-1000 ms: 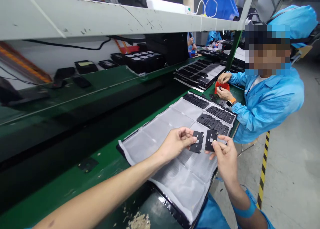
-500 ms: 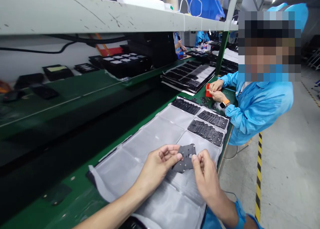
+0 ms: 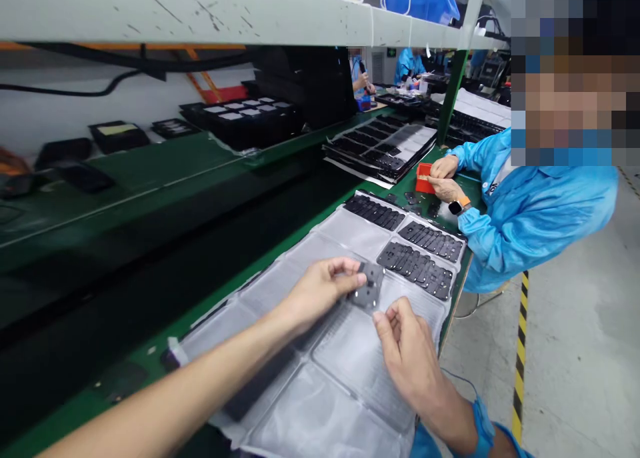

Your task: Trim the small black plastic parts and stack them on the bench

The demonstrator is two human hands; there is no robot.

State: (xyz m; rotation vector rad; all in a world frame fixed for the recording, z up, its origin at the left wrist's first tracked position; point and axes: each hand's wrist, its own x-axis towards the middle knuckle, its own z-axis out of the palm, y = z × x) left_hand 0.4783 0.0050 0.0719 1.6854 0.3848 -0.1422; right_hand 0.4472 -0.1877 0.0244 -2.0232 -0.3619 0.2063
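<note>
Co-worker's face [image 3: 570, 78] blurred

Three rows of black parts [image 3: 419, 255] lie on the grey tray [image 3: 320, 351]; beside it, one red block [image 3: 424, 178], two workers' hands

Compartmented tray [image 3: 320, 405] lies on the tabletop [image 3: 210, 158] near its front edge, running away from the viewer. Three rows of flat parts [image 3: 417, 251] sit in its far-end compartments. Left hand [image 3: 320, 291] holds a small plate [image 3: 367, 286] over the tray's middle; right hand [image 3: 407, 351] just beside it, nearer the viewer. Co-worker [image 3: 530, 211] sits past the tray's far end, to the right. Stacked trays [image 3: 385, 148] lie behind that. Shelf [image 3: 200, 8] runs overhead; belt [image 3: 150, 245] left of the tray.
</note>
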